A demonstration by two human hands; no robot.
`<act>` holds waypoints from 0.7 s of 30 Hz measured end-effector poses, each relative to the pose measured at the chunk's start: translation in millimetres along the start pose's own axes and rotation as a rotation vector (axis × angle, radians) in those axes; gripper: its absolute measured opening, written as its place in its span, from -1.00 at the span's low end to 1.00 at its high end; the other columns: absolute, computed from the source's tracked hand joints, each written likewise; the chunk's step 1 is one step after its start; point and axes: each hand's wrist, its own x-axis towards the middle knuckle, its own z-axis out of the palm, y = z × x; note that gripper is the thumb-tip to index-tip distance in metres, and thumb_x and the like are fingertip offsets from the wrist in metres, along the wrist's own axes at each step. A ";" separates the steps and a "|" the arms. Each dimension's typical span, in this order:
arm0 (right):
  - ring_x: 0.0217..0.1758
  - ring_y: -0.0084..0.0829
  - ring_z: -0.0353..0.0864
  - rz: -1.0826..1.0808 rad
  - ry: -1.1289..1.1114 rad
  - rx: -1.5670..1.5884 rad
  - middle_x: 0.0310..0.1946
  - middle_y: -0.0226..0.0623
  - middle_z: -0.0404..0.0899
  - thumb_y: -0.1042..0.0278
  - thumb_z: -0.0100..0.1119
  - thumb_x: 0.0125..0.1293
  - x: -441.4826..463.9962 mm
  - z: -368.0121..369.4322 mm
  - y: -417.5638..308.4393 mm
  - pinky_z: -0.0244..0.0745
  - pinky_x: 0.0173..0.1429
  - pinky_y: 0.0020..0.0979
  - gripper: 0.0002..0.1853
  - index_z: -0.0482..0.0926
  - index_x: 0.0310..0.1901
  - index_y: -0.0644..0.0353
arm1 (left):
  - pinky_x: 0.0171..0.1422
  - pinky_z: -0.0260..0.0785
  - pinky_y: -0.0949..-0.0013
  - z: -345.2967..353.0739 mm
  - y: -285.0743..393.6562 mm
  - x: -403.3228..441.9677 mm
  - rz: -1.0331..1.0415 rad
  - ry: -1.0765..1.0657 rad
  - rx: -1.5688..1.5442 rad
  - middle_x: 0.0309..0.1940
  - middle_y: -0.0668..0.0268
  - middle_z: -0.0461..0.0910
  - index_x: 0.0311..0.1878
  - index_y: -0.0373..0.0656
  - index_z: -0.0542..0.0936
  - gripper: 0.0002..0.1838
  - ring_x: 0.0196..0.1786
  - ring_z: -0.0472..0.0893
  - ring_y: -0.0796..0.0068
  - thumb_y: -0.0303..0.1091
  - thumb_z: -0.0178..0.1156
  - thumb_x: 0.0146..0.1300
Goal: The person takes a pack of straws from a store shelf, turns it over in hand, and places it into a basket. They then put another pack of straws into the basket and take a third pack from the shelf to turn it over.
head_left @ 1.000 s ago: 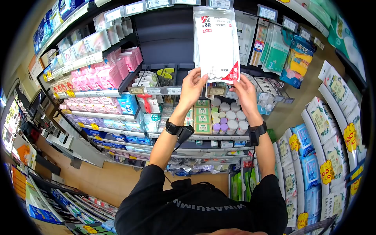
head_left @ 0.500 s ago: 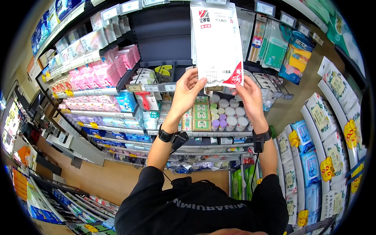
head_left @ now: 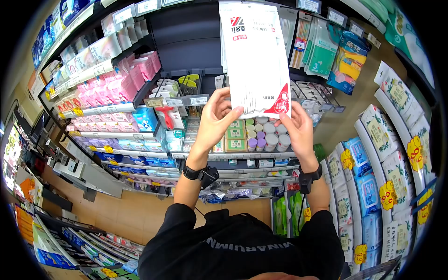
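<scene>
A white pack of bendy straws (head_left: 257, 60) with red and black print and a red corner stands upright in front of the shelf. My left hand (head_left: 215, 119) pinches its lower left corner, thumb on the front face. On the lower right corner my right hand (head_left: 297, 133) grips it the same way, thumb in front and fingers mostly hidden behind. The pack's top reaches the upper frame edge, and I cannot tell whether it touches a hook there. Green packs (head_left: 323, 53) and a blue-and-yellow pack (head_left: 348, 63) hang to its right.
Pink packets (head_left: 123, 88) line the shelf at left, near a red-handled tool (head_left: 166, 116). Below my hands are lidded tubs (head_left: 271, 140) and green-labelled boxes (head_left: 235, 144). Metal hooks with price tags (head_left: 175, 101) jut out. Wipes packs (head_left: 368, 193) fill the right-hand shelves.
The straw pack's lower edge and both hands sit slightly lower in view, and the pack looks a little larger. Both hands keep their hold. The whole view has shifted slightly.
</scene>
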 end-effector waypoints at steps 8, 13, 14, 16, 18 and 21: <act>-0.16 -0.53 0.59 0.116 0.022 0.075 -0.04 -0.22 0.63 0.51 0.11 0.45 -64.8 5.5 21.8 0.50 -0.01 -0.47 -0.71 0.44 0.14 0.39 | 0.27 0.40 0.41 10.9 -7.8 -38.9 0.000 0.061 -0.032 0.28 0.10 0.45 0.39 -0.36 0.28 -0.41 0.19 0.54 0.49 -0.51 0.25 0.35; -0.07 -0.52 0.60 0.226 0.023 0.123 -0.01 -0.20 0.62 0.50 0.12 0.45 -111.4 4.4 27.7 0.54 0.01 -0.45 -0.69 0.42 0.16 0.40 | 0.21 0.44 0.43 18.4 -27.8 -77.0 -0.103 0.158 -0.025 0.20 0.11 0.52 0.31 -0.37 0.37 -0.54 0.11 0.59 0.51 -0.48 0.19 0.41; -0.07 -0.52 0.60 0.228 0.022 0.125 -0.01 -0.20 0.62 0.50 0.12 0.45 -121.4 3.8 27.5 0.54 0.01 -0.45 -0.69 0.42 0.16 0.40 | 0.17 0.46 0.44 19.3 -33.5 -86.6 -0.125 0.173 -0.010 0.20 0.10 0.52 0.31 -0.38 0.36 -0.55 0.09 0.61 0.49 -0.47 0.18 0.42; -0.03 -0.54 0.59 0.289 0.047 0.122 0.00 -0.21 0.62 0.52 0.13 0.45 -140.8 1.5 27.5 0.54 0.05 -0.46 -0.68 0.41 0.17 0.41 | 0.17 0.46 0.44 26.9 -41.4 -104.3 -0.139 0.180 -0.031 0.20 0.09 0.52 0.32 -0.38 0.35 -0.55 0.09 0.61 0.48 -0.47 0.18 0.43; -0.01 -0.54 0.59 0.300 0.040 0.120 0.01 -0.20 0.62 0.53 0.12 0.45 -159.2 -1.6 25.3 0.54 0.06 -0.46 -0.68 0.41 0.18 0.42 | 0.17 0.46 0.44 36.2 -40.6 -122.5 -0.161 0.181 -0.055 0.20 0.08 0.52 0.31 -0.39 0.34 -0.56 0.10 0.60 0.47 -0.48 0.16 0.44; 0.06 -0.53 0.58 0.329 0.027 0.123 0.05 -0.19 0.60 0.54 0.12 0.45 -187.8 -9.2 20.0 0.51 0.11 -0.48 -0.67 0.41 0.18 0.42 | 0.16 0.45 0.45 48.1 -43.6 -149.8 -0.220 0.227 -0.062 0.19 0.08 0.52 0.29 -0.39 0.35 -0.59 0.09 0.61 0.48 -0.49 0.14 0.45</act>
